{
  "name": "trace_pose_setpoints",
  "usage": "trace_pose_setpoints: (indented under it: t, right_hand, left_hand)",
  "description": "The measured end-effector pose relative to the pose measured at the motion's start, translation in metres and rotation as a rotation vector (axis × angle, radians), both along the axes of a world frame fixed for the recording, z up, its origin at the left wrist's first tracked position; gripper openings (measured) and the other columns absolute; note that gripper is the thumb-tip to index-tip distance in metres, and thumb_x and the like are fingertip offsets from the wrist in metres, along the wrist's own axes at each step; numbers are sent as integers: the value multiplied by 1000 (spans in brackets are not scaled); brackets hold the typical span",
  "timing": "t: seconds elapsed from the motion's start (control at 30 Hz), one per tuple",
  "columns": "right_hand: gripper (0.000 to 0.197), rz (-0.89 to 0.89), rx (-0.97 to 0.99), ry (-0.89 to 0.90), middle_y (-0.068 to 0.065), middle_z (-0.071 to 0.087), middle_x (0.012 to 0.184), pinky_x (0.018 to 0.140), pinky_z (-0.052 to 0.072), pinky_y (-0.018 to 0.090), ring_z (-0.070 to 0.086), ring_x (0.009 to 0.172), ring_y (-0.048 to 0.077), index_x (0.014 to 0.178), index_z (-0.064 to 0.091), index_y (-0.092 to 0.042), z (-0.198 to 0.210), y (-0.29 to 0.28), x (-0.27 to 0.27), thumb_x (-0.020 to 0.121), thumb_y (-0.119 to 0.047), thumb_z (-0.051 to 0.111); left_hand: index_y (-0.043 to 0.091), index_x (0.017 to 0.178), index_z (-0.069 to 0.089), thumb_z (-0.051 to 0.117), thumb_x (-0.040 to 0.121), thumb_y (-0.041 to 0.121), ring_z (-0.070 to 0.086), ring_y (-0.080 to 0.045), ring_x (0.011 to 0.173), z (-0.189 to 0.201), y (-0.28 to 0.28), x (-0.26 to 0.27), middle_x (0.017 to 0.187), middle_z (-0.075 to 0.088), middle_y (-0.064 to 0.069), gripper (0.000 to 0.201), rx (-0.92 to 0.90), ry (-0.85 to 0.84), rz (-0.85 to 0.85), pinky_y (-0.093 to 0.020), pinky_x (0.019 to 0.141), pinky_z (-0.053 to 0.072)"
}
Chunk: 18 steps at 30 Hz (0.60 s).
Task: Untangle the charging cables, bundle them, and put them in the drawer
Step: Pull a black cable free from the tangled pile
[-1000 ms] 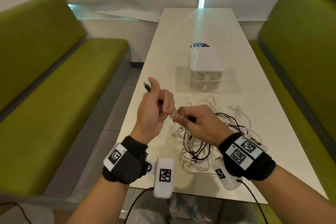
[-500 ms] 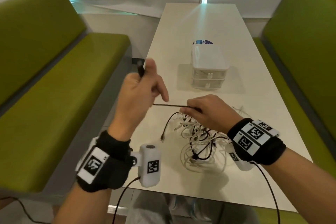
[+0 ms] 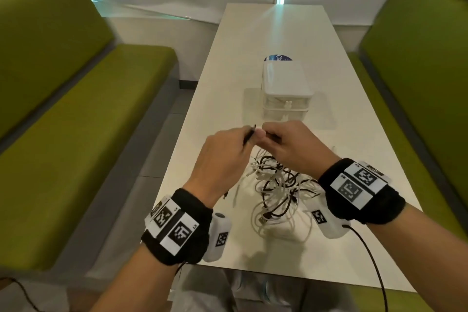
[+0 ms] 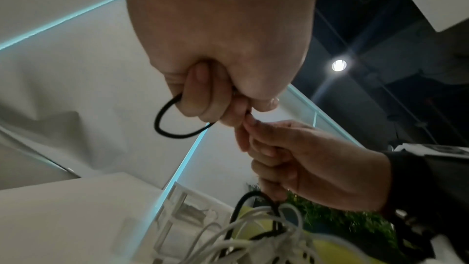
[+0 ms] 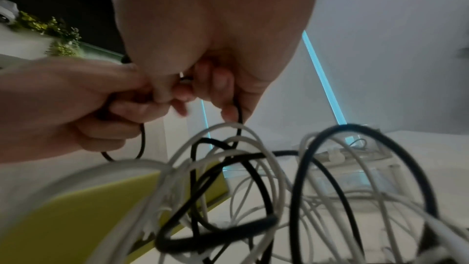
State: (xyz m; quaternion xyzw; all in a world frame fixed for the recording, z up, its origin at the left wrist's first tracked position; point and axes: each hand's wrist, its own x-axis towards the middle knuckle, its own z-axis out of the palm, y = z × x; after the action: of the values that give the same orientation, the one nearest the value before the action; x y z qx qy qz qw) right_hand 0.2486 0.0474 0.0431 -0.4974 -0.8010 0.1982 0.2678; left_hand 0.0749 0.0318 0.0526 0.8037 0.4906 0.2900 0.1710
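Head view, largest first: long white surface [image 3: 253, 40] running away from the person, flanked by two green upholstered benches [image 3: 76, 134]. At mid-length, a small white plastic two-drawer box [image 3: 286, 78], fronts turned toward the person, both drawers apparently closed, with a round blue sticker [image 3: 277, 58] just behind it. Nearer, a loose tangle of white and black charging cables [image 3: 278, 185] heaped on the surface.

Above the far edge of that heap, between it and the box, left hand [image 3: 222, 157] and right hand [image 3: 291, 147] meeting fingertip to fingertip. Left hand curled round a small loop of thin black cable [image 4: 162, 125], one cable end poking up past the knuckles in the head view. Right hand pinching the same cable just beside the left fingertips, remaining fingers folded over the strand.

From the right hand, straight down into the heap: there lies the rest of the cable, below and toward the person, long run roughly vertical. Right hand nearer the heap, directly over it.

In the way: white loops crossing the black strand in the right wrist view, likely to snag and lift with any pull. Box well clear beyond the hands, no drawer open yet.
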Motion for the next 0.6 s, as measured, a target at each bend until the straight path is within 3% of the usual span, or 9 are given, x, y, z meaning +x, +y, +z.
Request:
trace_pose_setpoints:
  t: [0.07, 0.2, 0.27, 0.33, 0.4, 0.47, 0.6]
  right_hand:
    - [44, -31, -62, 36, -8, 39, 52, 51, 29, 27, 35, 48, 8, 62, 45, -20, -5, -2, 5, 94, -49, 52]
    - [48, -30, -127, 151, -11, 32, 49, 50, 26, 21, 33, 47, 7, 57, 37, -21, -10, -6, 1, 97, -41, 52]
    - [47, -14, -143, 171, -9, 39, 49, 51, 31, 24, 37, 47, 6, 57, 40, -21, -11, -5, -4, 98, -43, 48]
    - [47, -2, -176, 165, -2, 47, 53, 54, 37, 31, 40, 49, 7, 60, 44, -16, -14, -4, -8, 99, -43, 47]
    - [46, 1, -191, 158, -7, 45, 53, 55, 37, 31, 40, 49, 8, 61, 44, -17, -20, -3, -9, 99, -41, 48]
    - [44, -5, -171, 145, -9, 44, 52, 56, 38, 30, 43, 49, 9, 60, 42, -22, -24, -1, -8, 99, -41, 48]
    - [42, -15, -219, -8, 0, 55, 61, 63, 44, 36, 51, 58, 17, 67, 48, -16, -34, 4, 3, 101, -41, 43]
  left_hand:
    - [28, 71, 46, 31, 99, 51, 45, -5, 49, -5, 2, -3, 50, 43, 12, 39, -14, -14, 22, -22, 50, 25]
    - [21, 67, 52, 32, 99, 53, 42, -10, 51, -8, 8, -7, 52, 48, 6, 49, -33, -233, 66, -30, 54, 33]
    - [24, 64, 50, 36, 100, 49, 34, -8, 50, 0, 8, -7, 52, 42, 11, 47, -153, -511, 78, -29, 51, 29]
    - [18, 68, 48, 38, 102, 42, 27, -6, 47, 11, 7, -8, 52, 33, 13, 42, -285, -821, 65, -23, 46, 25]
    - [15, 71, 48, 37, 101, 40, 24, -5, 44, 20, 6, -10, 54, 29, 11, 41, -316, -972, 34, -19, 41, 22]
    - [23, 64, 52, 35, 102, 40, 21, -5, 42, 28, 3, -11, 56, 28, 8, 44, -295, -1089, 13, -21, 40, 18]
    - [20, 68, 48, 28, 105, 41, 18, -5, 41, 34, 14, -20, 59, 32, 7, 47, -290, -1499, 52, -22, 39, 16]
